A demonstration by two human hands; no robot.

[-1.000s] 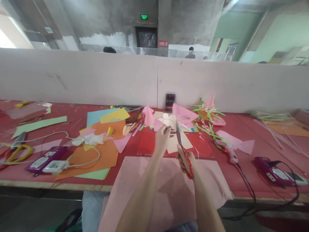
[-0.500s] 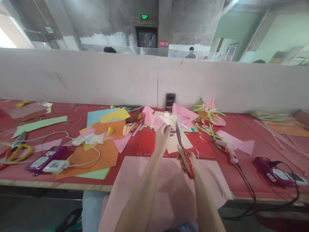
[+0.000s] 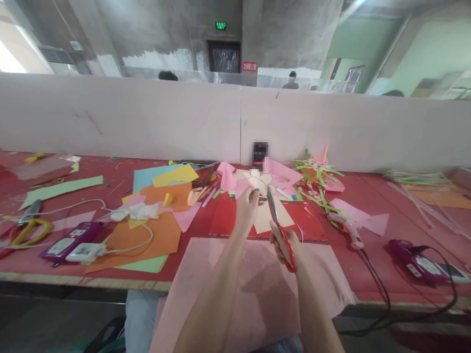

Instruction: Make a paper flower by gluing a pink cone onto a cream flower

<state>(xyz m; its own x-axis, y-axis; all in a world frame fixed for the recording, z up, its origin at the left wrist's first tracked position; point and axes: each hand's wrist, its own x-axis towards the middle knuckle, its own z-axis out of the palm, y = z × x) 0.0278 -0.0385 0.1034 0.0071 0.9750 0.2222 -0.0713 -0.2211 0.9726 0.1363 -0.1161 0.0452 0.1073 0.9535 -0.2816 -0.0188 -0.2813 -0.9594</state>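
My left hand [image 3: 247, 206] pinches a cream paper cut-out [image 3: 262, 182] with rounded lobes and holds it up over the table. My right hand [image 3: 282, 243] grips red-handled scissors [image 3: 280, 228], whose blades point up into the lower edge of that cut-out. A cream paper piece [image 3: 271, 218] lies below on a red sheet [image 3: 224, 219]. A large pale pink sheet [image 3: 257, 289] lies under my forearms and hangs over the table's front edge.
Coloured paper sheets, scraps and a pink cone [image 3: 226, 175] litter the red table [image 3: 386, 206]. A glue gun [image 3: 348, 229] and a purple device [image 3: 415, 259] with cables lie right; another purple device [image 3: 69, 241], white adapter and yellow-handled scissors [image 3: 25, 229] lie left. A partition wall [image 3: 147, 117] runs behind.
The scissors and the cut-out have shifted only slightly; the blades sit a little nearer the left hand's pinch. Nothing else has moved.
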